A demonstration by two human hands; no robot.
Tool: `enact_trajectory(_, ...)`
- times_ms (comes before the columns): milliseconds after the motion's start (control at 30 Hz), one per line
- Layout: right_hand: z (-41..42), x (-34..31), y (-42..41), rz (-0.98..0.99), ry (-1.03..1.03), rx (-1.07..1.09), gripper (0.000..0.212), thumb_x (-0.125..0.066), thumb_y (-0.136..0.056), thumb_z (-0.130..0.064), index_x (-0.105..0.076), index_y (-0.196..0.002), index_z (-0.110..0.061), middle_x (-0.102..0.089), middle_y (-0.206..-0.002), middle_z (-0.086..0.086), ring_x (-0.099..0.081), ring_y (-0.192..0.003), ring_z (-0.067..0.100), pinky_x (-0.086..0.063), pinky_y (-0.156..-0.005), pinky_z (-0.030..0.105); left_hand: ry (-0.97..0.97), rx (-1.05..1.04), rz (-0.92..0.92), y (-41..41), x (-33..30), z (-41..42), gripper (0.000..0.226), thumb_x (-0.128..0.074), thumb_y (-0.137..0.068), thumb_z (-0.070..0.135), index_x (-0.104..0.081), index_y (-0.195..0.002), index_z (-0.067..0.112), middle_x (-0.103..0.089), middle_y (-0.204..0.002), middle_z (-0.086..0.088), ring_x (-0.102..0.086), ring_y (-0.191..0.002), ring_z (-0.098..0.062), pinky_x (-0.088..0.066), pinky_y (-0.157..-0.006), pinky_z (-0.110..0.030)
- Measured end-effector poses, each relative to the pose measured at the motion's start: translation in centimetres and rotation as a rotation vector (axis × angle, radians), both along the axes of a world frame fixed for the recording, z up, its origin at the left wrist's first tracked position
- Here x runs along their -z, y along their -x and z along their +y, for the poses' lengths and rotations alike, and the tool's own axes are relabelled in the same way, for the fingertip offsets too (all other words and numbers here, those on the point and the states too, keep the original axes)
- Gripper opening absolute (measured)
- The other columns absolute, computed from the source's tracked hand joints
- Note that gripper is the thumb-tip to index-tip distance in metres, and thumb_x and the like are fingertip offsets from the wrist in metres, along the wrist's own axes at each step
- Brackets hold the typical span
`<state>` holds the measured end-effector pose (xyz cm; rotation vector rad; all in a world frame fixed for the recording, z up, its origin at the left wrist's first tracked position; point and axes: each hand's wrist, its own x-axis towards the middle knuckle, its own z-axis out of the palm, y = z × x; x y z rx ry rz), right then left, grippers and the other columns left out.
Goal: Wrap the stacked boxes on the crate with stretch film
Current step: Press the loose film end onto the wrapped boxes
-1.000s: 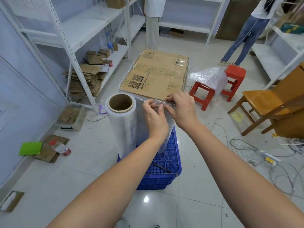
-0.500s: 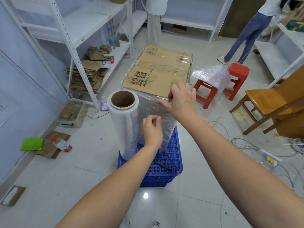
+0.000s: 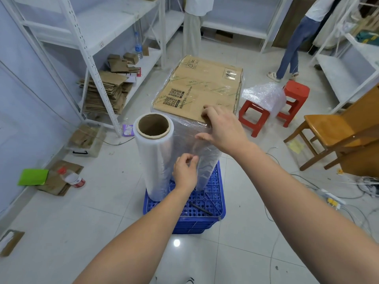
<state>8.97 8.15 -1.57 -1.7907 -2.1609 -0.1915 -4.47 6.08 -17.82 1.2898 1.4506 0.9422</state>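
Boxes (image 3: 196,89) stacked on crate (image 3: 213,203), sides already filmed. Roll (image 3: 155,156) upright on crate corner. Left hand (image 3: 184,171) seemingly pinches film (image 3: 184,144) edge; right hand (image 3: 223,130), fingers loosely spread, smooths top edge. Remaining: cut, press tail.

Film (image 3: 205,152) hides box sides; QR label (image 3: 174,97) print illegible; bystanders (image 3: 297,37) cut at top edge.
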Motion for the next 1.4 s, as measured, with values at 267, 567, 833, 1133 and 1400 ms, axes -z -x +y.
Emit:
enact_trajectory(267,0.2,1.2,0.0,-0.004,-0.101,0.048,0.054,-0.075,-0.073,-0.057,-0.052,-0.099,-0.016,-0.062,-0.112,0.003,-0.055,-0.099,0.025,-0.046,-0.086,0.039,0.083,-0.122,-0.156,-0.9,-0.1,0.2,0.011,-0.065,-0.101,0.023,-0.063,-0.09,0.021,-0.068,-0.089,0.006,-0.063,-0.085,-0.01,-0.048,-0.076,-0.026)
enact_trajectory(567,0.6,2.0,0.0,0.019,-0.18,0.056,0.055,-0.075,-0.073,-0.057,-0.057,-0.099,-0.012,-0.063,-0.102,0.002,-0.056,-0.093,0.025,-0.046,-0.079,0.039,0.23,0.13,-0.026,0.3,3.4,-0.1,0.014,-0.072,-0.096,0.037,-0.068,-0.09,0.025,-0.067,-0.109,0.0,-0.064,-0.097,-0.015,-0.051,-0.086,-0.035)
enact_trajectory(833,0.5,2.0,0.1,0.034,-0.183,0.064,0.057,-0.074,-0.073,-0.058,-0.058,-0.102,-0.012,-0.063,-0.104,0.001,-0.057,-0.095,0.024,-0.047,-0.081,0.039,0.196,-0.079,-0.106,-0.2,3.1,-0.2,0.017,-0.056,-0.107,0.023,-0.062,-0.099,0.009,-0.061,-0.084,0.002,-0.055,-0.077,-0.01,-0.041,-0.065,-0.021)
enact_trajectory(1133,0.7,2.7,-0.1,0.035,-0.268,0.036,0.053,-0.078,-0.072,-0.056,-0.059,-0.096,-0.012,-0.066,-0.111,0.002,-0.06,-0.095,0.026,-0.047,-0.082,0.037,0.233,-0.036,-0.121,-0.6,4.4,-0.6,0.009,-0.056,-0.107,0.03,-0.058,-0.104,0.021,-0.063,-0.099,0.004,-0.061,-0.093,-0.015,-0.046,-0.081,-0.031)
enact_trajectory(1400,0.3,1.9,0.1,-0.131,-0.163,0.033,0.08,-0.064,-0.071,-0.078,-0.057,-0.114,-0.012,-0.058,-0.131,0.005,-0.055,-0.115,0.026,-0.045,-0.097,0.04,0.259,-0.071,-0.087,-0.4,4.1,0.4,0.025,-0.056,-0.106,0.03,-0.056,-0.083,0.022,-0.057,-0.074,0.004,-0.052,-0.071,-0.014,-0.041,-0.067,-0.033)
